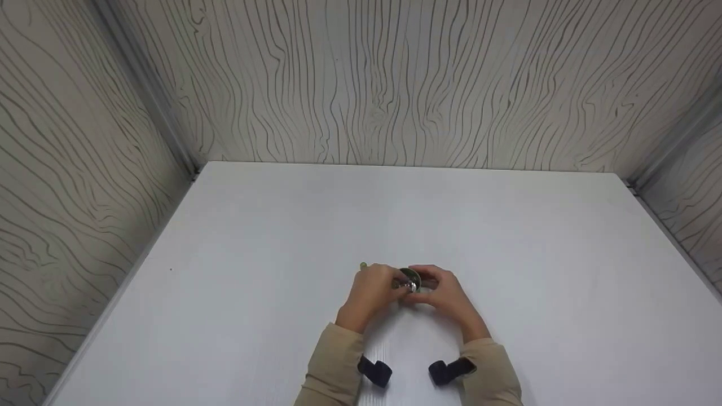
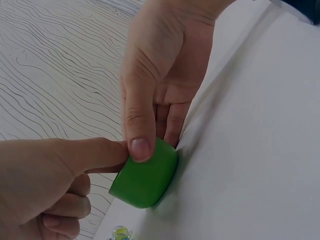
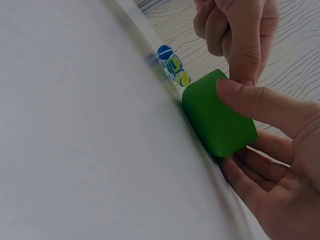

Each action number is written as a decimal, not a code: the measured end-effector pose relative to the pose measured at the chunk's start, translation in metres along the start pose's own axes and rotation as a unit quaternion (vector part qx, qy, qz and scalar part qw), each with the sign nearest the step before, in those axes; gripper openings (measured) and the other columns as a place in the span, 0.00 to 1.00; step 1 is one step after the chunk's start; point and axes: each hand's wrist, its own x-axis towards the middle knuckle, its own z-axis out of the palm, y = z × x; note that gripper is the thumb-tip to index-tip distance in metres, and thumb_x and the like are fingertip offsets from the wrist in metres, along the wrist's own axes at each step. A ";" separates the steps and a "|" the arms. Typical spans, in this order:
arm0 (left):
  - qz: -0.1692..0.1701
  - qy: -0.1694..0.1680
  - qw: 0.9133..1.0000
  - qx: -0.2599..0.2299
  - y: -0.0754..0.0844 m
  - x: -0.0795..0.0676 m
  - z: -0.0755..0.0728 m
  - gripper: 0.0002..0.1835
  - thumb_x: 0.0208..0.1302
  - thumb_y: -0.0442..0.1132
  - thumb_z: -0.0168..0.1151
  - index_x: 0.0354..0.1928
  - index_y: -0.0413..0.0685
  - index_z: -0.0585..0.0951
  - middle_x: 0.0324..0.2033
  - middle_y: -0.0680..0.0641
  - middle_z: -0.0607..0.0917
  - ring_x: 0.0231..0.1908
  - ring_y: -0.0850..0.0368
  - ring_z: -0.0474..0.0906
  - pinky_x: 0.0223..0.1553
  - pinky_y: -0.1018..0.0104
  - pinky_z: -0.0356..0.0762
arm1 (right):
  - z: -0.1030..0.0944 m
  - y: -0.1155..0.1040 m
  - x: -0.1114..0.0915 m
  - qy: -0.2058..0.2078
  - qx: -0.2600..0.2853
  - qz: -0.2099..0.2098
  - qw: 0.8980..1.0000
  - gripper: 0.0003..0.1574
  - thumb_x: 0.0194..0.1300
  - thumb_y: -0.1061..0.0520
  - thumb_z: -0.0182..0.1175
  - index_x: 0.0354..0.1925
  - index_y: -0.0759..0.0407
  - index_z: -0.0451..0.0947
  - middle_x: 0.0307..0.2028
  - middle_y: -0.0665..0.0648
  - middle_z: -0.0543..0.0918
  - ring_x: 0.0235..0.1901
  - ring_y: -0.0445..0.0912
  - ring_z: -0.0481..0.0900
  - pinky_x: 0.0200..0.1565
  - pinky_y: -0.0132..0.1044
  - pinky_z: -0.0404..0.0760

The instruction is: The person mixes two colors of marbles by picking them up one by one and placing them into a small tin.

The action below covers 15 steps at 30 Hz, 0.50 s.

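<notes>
A small green cup [image 2: 145,182] stands tilted at the white tabletop, its mouth turned toward my left hand [image 1: 372,288]. My right hand [image 1: 448,296] grips the cup from the right, thumb over its outer wall and fingers behind it. My left index finger [image 2: 97,152] reaches to the cup's mouth, while the other fingers curl back. In the head view, shiny glassy bits [image 1: 413,286] show at the mouth beside my left fingertips; I cannot tell whether these fingers pinch one. Several glass marbles [image 3: 173,65], blue and yellow, sit in a row on the table near the cup.
The white table [image 1: 271,225] spreads around both hands. Wood-grain patterned panels [image 1: 366,84] rise behind it and at both sides. Dark wrist-worn devices [image 1: 377,372] stick out from the beige sleeves [image 1: 333,361].
</notes>
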 end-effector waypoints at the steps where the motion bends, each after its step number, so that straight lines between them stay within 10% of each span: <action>1: 0.001 0.000 1.000 -0.002 0.000 0.000 0.000 0.09 0.56 0.47 0.69 0.38 0.54 0.89 0.36 0.55 0.91 0.40 0.58 0.86 0.41 0.65 0.82 | 0.000 0.000 0.000 -0.001 -0.001 -0.001 1.000 0.39 0.52 0.63 0.72 0.60 0.74 0.69 0.57 0.75 0.76 0.58 0.64 0.77 0.57 0.41 0.79; 15: -0.023 0.001 1.000 -0.020 -0.007 0.000 -0.008 0.10 0.60 0.47 0.66 0.39 0.52 0.88 0.29 0.53 0.88 0.25 0.66 0.67 0.28 0.74 0.66 | 0.001 0.002 0.001 0.012 -0.008 0.012 1.000 0.41 0.50 0.60 0.74 0.60 0.71 0.71 0.58 0.72 0.77 0.58 0.63 0.78 0.59 0.45 0.77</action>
